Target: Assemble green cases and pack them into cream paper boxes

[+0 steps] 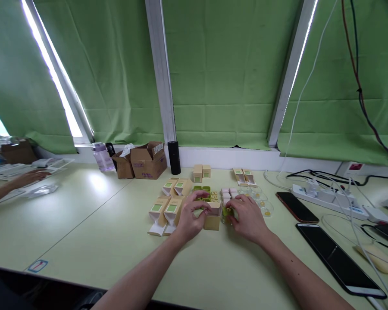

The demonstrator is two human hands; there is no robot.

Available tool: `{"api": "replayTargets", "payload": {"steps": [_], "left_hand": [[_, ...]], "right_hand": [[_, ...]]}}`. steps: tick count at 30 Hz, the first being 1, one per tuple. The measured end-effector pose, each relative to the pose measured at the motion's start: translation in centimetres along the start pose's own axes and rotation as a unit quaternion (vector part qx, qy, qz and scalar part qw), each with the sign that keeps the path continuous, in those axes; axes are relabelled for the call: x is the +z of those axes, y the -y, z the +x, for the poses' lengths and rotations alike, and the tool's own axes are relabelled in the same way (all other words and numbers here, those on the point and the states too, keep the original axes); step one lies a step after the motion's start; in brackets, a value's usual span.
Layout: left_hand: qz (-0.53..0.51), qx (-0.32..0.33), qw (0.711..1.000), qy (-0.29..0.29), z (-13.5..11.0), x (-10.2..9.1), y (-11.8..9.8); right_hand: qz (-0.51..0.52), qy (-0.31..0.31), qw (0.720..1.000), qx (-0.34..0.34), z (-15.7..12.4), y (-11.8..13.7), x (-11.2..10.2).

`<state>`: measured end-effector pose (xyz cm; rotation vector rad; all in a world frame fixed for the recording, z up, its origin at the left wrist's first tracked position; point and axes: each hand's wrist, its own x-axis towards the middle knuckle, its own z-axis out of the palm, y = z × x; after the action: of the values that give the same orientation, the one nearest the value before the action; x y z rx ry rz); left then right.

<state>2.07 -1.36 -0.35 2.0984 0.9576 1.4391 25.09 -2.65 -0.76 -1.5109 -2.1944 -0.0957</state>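
Observation:
My left hand [192,214] is closed at the left edge of a small tan cardboard box [212,222], which stands on the table with its top open. Just right of that box, my right hand [247,216] pinches a small green piece with a yellowish centre [228,211]. Behind the hands are green square cups [206,189], small yellow parts [214,196] and white-pink blocks [225,194]. Clear round pieces with yellow centres [265,208] lie beyond my right hand. To the left, several open tan boxes with green labels [157,208] lie in rows.
Two closed small boxes [198,173] and two open ones [244,176] stand farther back. Phones [336,254], a power strip [330,200] and cables lie at the right. Cardboard cartons [148,161], a black cylinder [173,157] and a bottle [102,157] line the back. Another person's hand [30,177] is far left.

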Motion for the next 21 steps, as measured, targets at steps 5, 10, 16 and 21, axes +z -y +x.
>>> {"api": "replayTargets", "payload": {"steps": [5, 10, 16, 21], "left_hand": [[0.011, -0.013, 1.0, -0.013, -0.3, 0.1, 0.6], [0.01, -0.018, 0.999, -0.032, -0.2, 0.2, 0.9], [0.032, -0.036, 0.998, -0.049, 0.0, 0.8, 1.4], [-0.009, -0.058, 0.997, -0.053, 0.2, 1.0, 1.3]], "right_hand": [[-0.007, 0.002, 1.0, 0.0, 0.0, 0.0, 0.0], [-0.015, 0.003, 1.0, 0.003, 0.0, -0.1, 0.1], [-0.02, 0.011, 1.0, 0.007, 0.1, -0.2, 0.0], [-0.017, 0.013, 1.0, 0.01, 0.1, -0.3, 0.0]]}}
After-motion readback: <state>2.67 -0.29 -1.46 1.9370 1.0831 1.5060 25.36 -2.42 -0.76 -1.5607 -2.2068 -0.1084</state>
